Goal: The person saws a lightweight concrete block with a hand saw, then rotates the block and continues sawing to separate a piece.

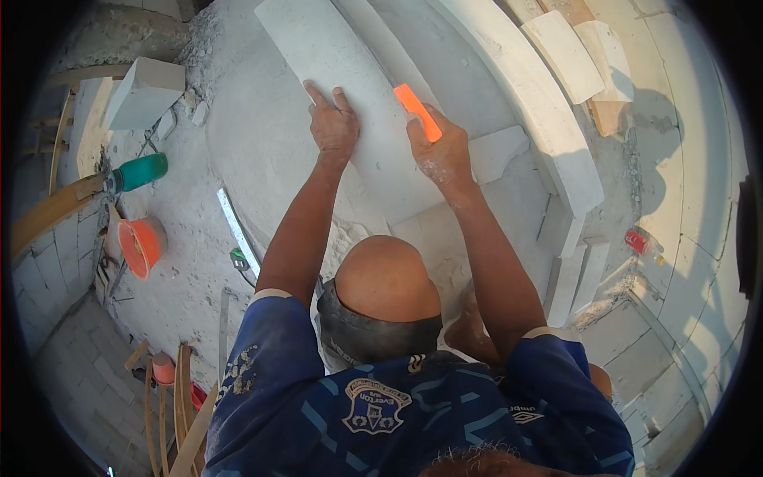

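the left hand lies with fingers parted on the long pale block, which stretches under it toward the right hand; that one is closed round an orange hand tool — a slip, from uneven pressure or weak steadying, could chip the edge. below both hands, the blue shirt bears a lettered crest; well right, a red-labelled bottle — print too small.

1. Dark blue jersey, below the grip of the right hand, with lighter blue streaks and a pale crest.
2. Short sleeves, pale-edged (the left one blotched with pale marks).
3. Dark shorts, nearer the grip than the crest.
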`<state>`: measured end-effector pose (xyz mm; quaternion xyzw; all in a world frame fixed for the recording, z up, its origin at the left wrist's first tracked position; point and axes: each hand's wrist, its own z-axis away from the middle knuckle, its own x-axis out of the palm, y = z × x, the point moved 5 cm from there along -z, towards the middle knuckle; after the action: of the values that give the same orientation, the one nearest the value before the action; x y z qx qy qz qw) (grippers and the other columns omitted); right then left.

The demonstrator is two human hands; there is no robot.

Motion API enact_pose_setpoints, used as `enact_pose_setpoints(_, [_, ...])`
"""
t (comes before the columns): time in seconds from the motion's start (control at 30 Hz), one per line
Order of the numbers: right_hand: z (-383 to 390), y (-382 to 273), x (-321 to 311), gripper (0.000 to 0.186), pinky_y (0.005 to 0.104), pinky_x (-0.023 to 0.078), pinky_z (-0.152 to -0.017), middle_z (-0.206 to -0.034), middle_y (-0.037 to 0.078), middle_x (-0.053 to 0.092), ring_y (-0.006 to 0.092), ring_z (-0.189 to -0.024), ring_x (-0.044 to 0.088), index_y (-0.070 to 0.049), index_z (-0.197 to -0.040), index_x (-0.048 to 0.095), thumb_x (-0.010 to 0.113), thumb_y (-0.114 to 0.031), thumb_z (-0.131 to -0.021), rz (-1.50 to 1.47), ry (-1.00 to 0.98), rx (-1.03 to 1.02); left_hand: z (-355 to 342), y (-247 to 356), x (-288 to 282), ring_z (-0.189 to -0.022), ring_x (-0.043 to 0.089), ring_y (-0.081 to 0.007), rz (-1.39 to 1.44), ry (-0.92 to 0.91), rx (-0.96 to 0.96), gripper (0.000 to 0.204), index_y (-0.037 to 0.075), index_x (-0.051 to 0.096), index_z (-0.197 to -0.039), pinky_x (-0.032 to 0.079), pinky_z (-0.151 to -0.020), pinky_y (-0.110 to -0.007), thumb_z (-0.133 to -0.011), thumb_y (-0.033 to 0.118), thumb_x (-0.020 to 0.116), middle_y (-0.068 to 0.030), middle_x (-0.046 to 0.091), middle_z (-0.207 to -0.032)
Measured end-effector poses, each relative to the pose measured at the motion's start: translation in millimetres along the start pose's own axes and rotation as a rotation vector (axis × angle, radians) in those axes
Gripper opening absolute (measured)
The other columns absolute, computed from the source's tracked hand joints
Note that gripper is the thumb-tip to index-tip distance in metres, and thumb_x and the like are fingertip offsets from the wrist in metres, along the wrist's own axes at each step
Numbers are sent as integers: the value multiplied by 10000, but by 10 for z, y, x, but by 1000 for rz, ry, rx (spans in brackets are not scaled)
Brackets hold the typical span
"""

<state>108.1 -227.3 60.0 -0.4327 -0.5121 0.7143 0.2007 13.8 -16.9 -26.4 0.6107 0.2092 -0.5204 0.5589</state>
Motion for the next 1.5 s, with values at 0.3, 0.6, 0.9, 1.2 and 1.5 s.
enact_pose_setpoints(0.3, [1023,253,-454,359,333,532,-672,-781,114,681,144,-684,622,5,-1301,689,638,-171,-992,19,29,8,-9,-3,16,-1054,669,-517,72,-16,30,807,-27,82,-1652,549,-964,-544,-1100,478,385,-387,590,-1242])
enact_pose_setpoints(0.6, [181,69,-51,395,359,546,-659,-739,197,687,272,-624,648,31,-1248,698,666,-241,-964,12,-13,128,-23,10,17,-1047,671,-515,45,-37,50,813,-29,83,-1651,554,-952,-542,-1096,470,407,-397,586,-1244])
enact_pose_setpoints(0.9, [338,51,-144,314,337,556,-657,-779,131,711,180,-670,665,-2,-1235,702,648,-172,-976,-100,-41,145,-5,9,4,-1046,673,-509,37,-6,22,805,-16,76,-1657,553,-941,-553,-1100,468,398,-388,585,-1242])
enact_pose_setpoints(1.2, [840,180,-364,374,271,496,-660,-764,29,623,96,-691,559,16,-1323,677,606,-168,-1006,24,14,25,18,24,-25,-1106,639,-530,94,-10,-3,800,5,117,-1662,512,-1005,-550,-1096,501,389,-385,595,-1264])
enact_pose_setpoints(1.5, [58,14,-10,358,385,548,-645,-714,175,689,289,-634,680,20,-1198,720,662,-246,-965,-36,31,-15,21,33,-36,-1113,640,-516,40,-8,6,832,-26,113,-1654,507,-1015,-540,-1094,523,392,-372,610,-1226])
